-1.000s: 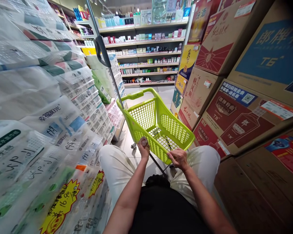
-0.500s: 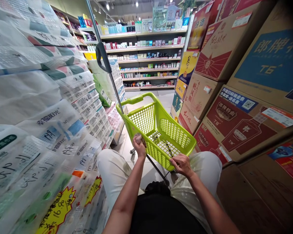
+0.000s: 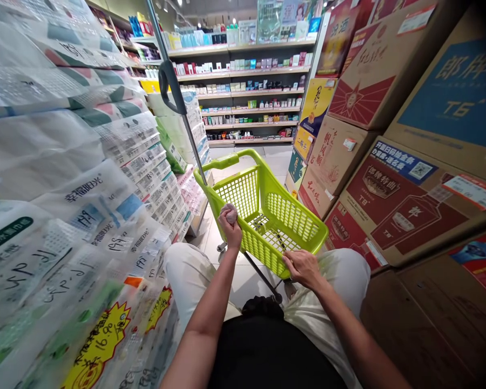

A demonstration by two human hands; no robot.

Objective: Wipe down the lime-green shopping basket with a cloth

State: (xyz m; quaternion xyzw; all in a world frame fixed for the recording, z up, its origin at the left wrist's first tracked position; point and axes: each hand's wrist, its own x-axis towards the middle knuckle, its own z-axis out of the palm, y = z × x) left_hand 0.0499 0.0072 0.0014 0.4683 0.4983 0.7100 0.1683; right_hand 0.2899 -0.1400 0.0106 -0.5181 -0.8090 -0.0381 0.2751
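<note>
A lime-green shopping basket cart (image 3: 294, 212) with lattice sides stands between my knees, tilted in view. My left hand (image 3: 232, 233) is closed on a crumpled pinkish-grey cloth (image 3: 228, 212) at the basket's near left side, by the rim. My right hand (image 3: 302, 268) grips the basket's near right corner, with its fingers curled over the rim. Through the lattice and the open top I see the basket floor, with no goods on it. A long pole with a dark grey handle (image 3: 172, 86) rises from the cart's left side.
Stacked tissue packs (image 3: 117, 135) with handwritten prices line my left. Printed cartons (image 3: 413, 200) are piled high on my right. Beyond the cart, shelves (image 3: 247, 94) of small boxes and bottles stand across the pale tiled floor (image 3: 267, 150).
My left hand with the cloth has moved a little up along the basket's side. My right hand stays at the same corner. The view has shifted slightly.
</note>
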